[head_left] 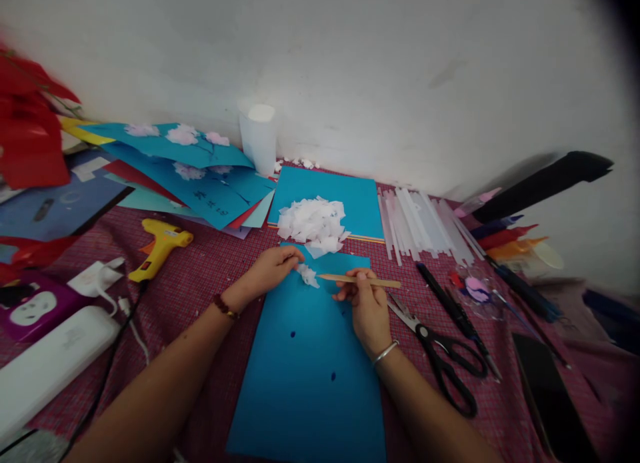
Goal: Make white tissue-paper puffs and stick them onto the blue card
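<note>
A blue sheet [310,369] with small dark spots lies in front of me. Near its top, a crumpled white paper tuft [309,276] sits at the fingertips of my left hand [275,268], whose thumb and fingers are pinched together; what lies between them is too small to name. My right hand [367,309] grips a light wooden pencil [383,283], its tip pointing left at the tuft. Behind the hands, a heap of white paper pieces [314,223] rests on another blue sheet [355,196].
Scissors [425,333], pens [445,296], a phone [545,389] and translucent strips [425,223] lie right. At left are a yellow glue gun [163,246], a white power strip [65,363] and blue sheets with paper flowers [200,183]. A white roll [261,139] stands by the wall.
</note>
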Available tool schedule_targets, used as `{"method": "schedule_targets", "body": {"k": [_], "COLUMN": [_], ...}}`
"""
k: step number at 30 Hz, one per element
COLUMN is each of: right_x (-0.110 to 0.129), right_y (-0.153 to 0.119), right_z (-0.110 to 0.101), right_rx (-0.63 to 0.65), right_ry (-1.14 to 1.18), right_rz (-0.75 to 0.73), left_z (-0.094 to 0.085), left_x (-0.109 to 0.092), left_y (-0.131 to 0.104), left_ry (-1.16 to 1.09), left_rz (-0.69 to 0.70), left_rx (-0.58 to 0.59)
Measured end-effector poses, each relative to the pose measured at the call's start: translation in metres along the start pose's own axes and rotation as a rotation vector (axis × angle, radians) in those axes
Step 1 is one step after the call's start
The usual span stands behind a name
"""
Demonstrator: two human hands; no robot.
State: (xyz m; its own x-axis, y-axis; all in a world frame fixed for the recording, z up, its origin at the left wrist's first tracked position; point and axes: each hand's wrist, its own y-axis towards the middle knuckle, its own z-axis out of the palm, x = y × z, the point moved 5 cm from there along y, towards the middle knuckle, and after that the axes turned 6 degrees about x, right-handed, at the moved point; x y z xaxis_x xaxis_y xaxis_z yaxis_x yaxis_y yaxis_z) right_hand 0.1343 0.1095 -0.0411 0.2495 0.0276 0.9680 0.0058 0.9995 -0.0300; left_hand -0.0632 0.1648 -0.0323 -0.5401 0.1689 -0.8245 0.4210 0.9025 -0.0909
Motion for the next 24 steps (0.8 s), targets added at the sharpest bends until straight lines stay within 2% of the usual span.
{"method": "schedule_targets", "body": {"k": [4,8,11,14,18,22,24], "right_x": [0.0,0.0,0.0,0.0,0.0,0.0,0.0], "right_y": [0.001,0.005,0.008,0.01,0.01,0.011,0.012], "right_z": [0.0,-0.004,-0.007,-0.007,-0.006,-0.005,-0.005], "right_rx": [0.012,0.014,0.005,0.007,0.026,0.038,0.043], "right_ry": [0.045,0.168,0.245,0.283,0.295,0.287,0.274], "right_rz": [0.024,0.072,0.087,0.092,0.104,0.111,0.112], "left_z": [-0.002,-0.016,-0.032,-0.037,-0.024,-0.01,-0.009], "left_x": [0.006,-0.001,-0.017,-0.034,-0.041,-0.04,-0.044], "left_y": [0.0,-0.007,-0.009,0.003,0.03,0.051,0.054], "left_ry": [-0.293,-0.308,-0.164,0.091,0.331,0.423,0.411], "left_rz": [-0.129,-0.144,-0.087,-0.04,-0.075,-0.101,-0.08], "left_rx": [-0.023,-0.138,-0.186,-0.12,-0.034,-0.059,-0.071]}}
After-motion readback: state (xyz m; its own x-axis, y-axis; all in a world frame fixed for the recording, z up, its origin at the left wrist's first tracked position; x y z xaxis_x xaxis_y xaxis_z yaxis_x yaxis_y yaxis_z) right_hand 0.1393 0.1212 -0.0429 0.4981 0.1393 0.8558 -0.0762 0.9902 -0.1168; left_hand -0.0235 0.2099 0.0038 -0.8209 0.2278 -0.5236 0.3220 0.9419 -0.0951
